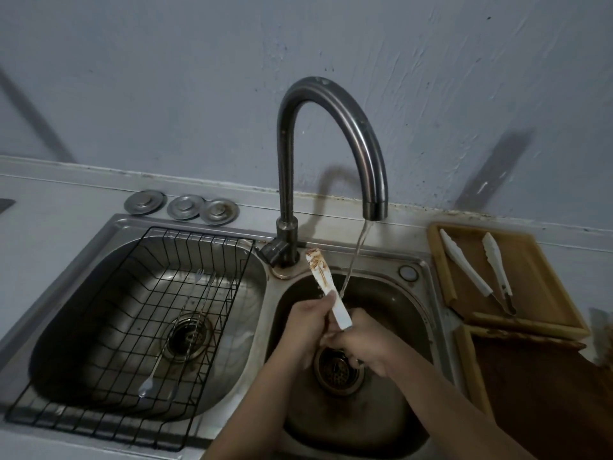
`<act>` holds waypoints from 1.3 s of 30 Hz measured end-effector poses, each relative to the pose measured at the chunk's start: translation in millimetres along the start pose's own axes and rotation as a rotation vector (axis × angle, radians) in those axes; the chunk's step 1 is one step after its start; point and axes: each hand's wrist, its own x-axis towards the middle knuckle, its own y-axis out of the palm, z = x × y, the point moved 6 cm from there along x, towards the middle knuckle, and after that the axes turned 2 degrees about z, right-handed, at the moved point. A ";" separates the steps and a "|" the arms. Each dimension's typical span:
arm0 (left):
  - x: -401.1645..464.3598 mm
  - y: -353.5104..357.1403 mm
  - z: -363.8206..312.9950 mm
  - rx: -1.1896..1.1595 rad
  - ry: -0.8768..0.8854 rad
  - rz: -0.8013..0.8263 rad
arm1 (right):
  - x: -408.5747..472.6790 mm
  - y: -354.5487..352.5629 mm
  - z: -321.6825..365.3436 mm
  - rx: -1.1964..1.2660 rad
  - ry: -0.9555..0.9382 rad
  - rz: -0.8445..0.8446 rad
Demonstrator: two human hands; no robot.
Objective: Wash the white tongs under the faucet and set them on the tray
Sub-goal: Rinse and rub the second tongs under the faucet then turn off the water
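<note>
Two hands meet over the right sink basin (391, 423), head view. Left hand (306, 322) is curled round the middle of the white tongs (326, 288); right hand (360, 340) grips their lower end, fingers closed on it. Tongs' long axis runs from the hands up toward 11 o'clock, stained tip near the faucet (331, 134) base. Water stream (353, 260) falls just to the right of the blade, striking low near the left hand's fingers; soiled tip looks unrinsed. Wooden tray (537, 270) sits at 3 o'clock past the basin rim, nearer the right hand, with two clean tongs (477, 270) already on it; bare tray floor lies right of them. Wire rack (139, 307) fills the left basin.
</note>
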 end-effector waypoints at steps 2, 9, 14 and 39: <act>-0.8 1.8 1.4 -0.016 0.000 0.011 | -2.3 1.4 -0.9 0.001 0.024 0.004; -7.1 9.5 -0.6 0.054 -0.070 0.145 | -18.0 -1.2 0.5 -0.004 -0.035 0.038; -0.4 12.2 13.1 -0.005 -0.169 0.044 | -26.4 -6.5 -17.6 -0.004 0.035 0.068; 1.2 6.9 46.1 -0.146 -0.494 0.353 | -47.2 -22.5 -41.5 -0.366 0.057 0.141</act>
